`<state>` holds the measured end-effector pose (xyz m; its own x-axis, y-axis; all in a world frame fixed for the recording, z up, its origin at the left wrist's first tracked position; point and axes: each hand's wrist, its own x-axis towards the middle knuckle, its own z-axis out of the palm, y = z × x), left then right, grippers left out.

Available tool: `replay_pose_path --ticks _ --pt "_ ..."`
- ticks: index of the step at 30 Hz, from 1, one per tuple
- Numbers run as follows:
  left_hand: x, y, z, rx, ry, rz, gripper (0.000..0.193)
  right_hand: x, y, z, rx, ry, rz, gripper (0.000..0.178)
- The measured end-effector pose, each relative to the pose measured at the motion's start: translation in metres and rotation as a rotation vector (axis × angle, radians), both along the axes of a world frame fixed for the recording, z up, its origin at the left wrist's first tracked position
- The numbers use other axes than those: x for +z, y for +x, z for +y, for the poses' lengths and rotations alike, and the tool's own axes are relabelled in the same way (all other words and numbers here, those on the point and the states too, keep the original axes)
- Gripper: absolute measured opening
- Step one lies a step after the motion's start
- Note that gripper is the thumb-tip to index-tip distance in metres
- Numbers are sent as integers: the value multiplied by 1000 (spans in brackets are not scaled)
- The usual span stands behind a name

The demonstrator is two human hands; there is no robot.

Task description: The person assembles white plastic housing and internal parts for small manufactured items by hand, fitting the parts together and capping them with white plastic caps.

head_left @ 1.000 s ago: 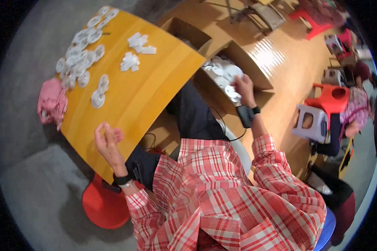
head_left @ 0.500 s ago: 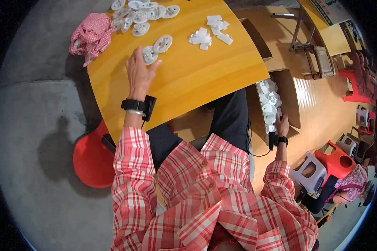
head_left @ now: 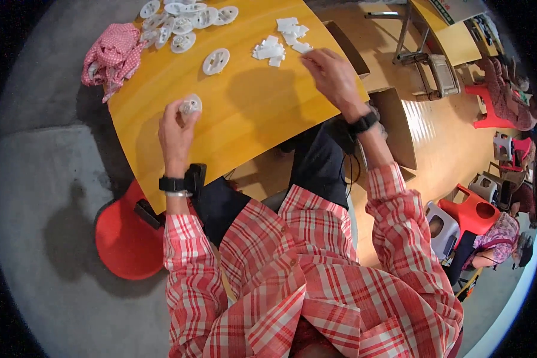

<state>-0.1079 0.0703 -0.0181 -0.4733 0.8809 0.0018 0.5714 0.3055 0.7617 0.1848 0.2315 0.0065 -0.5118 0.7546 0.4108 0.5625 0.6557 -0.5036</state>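
- The left hand [head_left: 176, 132] is now clamped, thumb against fingers, on a white round piece [head_left: 191, 105] — lifted off its neighbour, a white disc [head_left: 216, 61] lying alone on the yellow table [head_left: 232, 137].
- The right hand [head_left: 338, 83] has left the cardboard box [head_left: 397, 125] and hangs over the table, its fingertips beside the small white strips [head_left: 269, 50]; whether it grips anything, I cannot tell.
- So one piece seems singled out for handling — the clustered discs [head_left: 183, 42] stay near the pink cloth [head_left: 112, 56].
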Motion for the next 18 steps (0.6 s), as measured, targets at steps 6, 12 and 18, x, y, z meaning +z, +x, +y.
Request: replay_pose_path --ticks 6,12,18 --pt "14 23 -48 128 298 -1050 39 -27 -58 24 18 179 -99 17" --pt "27 44 -67 -83 349 -1471 51 -35 -74 24 -36 193 -341 28" --pt "36 58 -66 -111 355 -1500 44 -39 -72 28 -6 153 -319 32"
